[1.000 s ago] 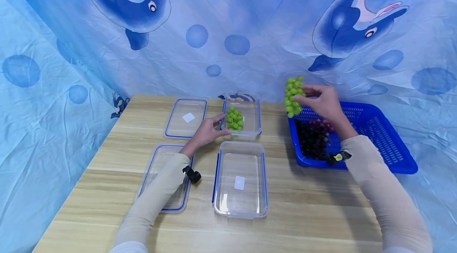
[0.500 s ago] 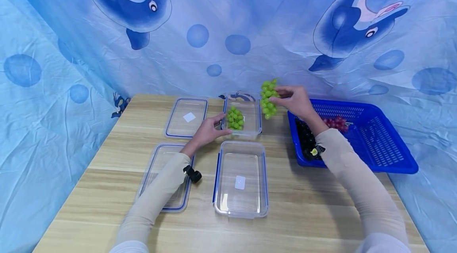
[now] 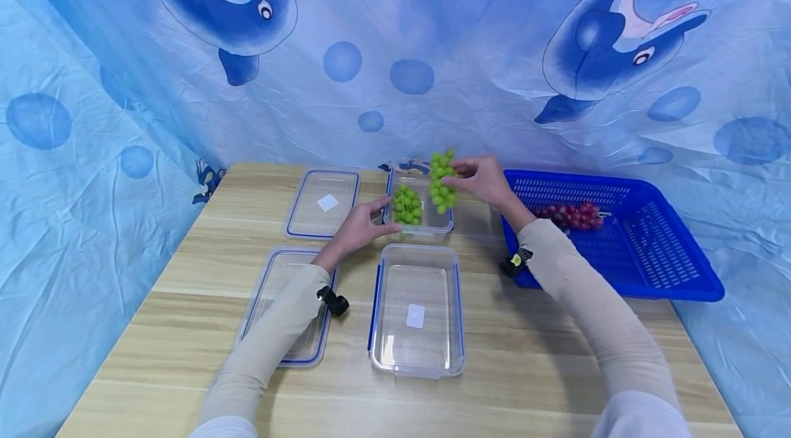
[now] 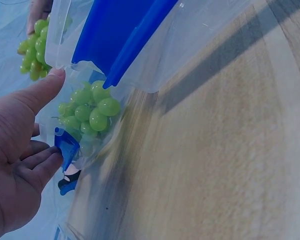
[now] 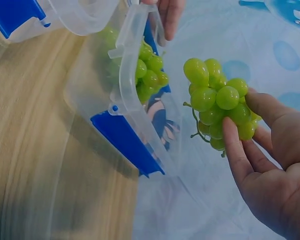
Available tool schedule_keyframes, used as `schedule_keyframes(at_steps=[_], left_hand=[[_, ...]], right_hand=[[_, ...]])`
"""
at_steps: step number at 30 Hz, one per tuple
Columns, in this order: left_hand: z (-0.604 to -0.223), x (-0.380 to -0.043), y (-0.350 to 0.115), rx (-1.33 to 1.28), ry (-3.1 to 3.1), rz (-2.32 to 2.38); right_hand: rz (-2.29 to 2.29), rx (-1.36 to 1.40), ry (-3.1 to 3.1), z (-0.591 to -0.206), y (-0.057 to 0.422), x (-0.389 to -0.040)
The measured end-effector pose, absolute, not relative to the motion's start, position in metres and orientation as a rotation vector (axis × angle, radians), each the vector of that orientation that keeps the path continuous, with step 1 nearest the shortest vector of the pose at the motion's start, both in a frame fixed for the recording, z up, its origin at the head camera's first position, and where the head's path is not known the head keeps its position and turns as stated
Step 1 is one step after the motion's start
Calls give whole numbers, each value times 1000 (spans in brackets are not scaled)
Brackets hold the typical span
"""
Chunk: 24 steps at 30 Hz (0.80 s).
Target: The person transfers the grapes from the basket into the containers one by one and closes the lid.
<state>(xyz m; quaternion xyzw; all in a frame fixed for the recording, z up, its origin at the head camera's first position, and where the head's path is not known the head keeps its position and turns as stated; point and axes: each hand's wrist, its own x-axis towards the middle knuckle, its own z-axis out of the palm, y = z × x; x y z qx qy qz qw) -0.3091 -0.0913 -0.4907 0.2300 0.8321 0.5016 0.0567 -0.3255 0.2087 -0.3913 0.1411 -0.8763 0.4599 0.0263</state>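
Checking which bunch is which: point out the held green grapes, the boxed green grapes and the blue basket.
Held green grapes (image 5: 225, 98): right wrist view, middle of the bunch.
Boxed green grapes (image 3: 407, 206): head view, middle of the bunch.
Blue basket (image 3: 669, 242): head view, right slotted wall.

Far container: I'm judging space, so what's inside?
The far container holds green grapes; the floor beneath them is covered. In the head view, the bunch in the right hand hides part of the container's right side.
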Motion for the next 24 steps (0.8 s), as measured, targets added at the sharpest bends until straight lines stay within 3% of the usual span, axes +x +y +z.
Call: schedule_keyframes(at_steps=[24], left_hand=[[-491, -308, -91, 691, 2520, 1523]], right_hand=[[1243, 428, -2891, -424, 191, -335]])
